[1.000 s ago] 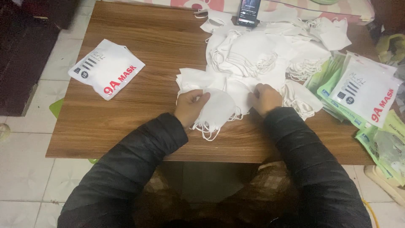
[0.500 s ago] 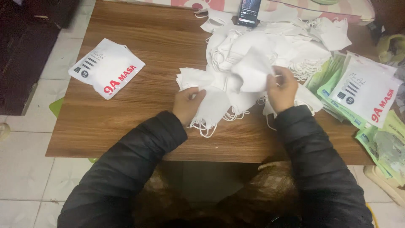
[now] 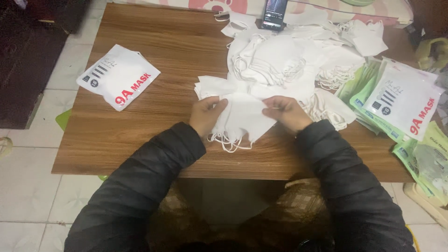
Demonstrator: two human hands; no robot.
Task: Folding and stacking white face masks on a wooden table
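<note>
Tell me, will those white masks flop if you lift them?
Probably. The white masks under the left hand and right hand look thin and soft, with loose ear loops dangling. Likely light, and the stack could slide apart.

A brown wooden table [image 3: 154, 93] stands on a pale tiled floor [image 3: 28, 186]. On the left part of the table lies a white packet [image 3: 118, 77] with red letters, all by itself. At the far edge a dark phone [image 3: 274, 11] stands up. On the right side lies a stack of green and white packets [image 3: 401, 100], some hanging over the table edge. A big loose heap of white masks [image 3: 298, 60] sits in the middle, near the phone.
</note>
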